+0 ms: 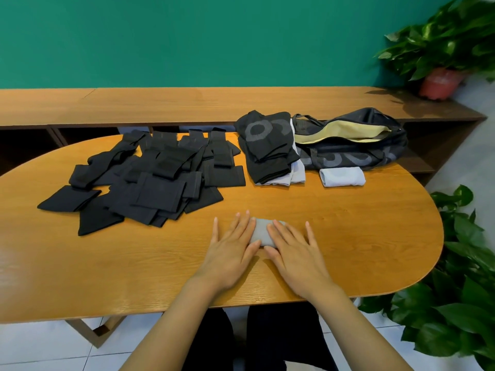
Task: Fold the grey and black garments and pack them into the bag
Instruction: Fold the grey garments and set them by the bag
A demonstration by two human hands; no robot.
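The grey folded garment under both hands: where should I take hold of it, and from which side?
Probably its middle, from above, thumb at the near edge and fingers at the far edge. The grey folded garment lies flat, narrow front to back, with the left hand and right hand open on its ends.

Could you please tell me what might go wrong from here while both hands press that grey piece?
1. The grey garment is held flat only by the left hand and right hand; once they lift, its fold may spring open.
2. The stack beside the bag looks uneven and could slump when moved.
3. The black pile overlaps loosely; pulling one piece may drag others.
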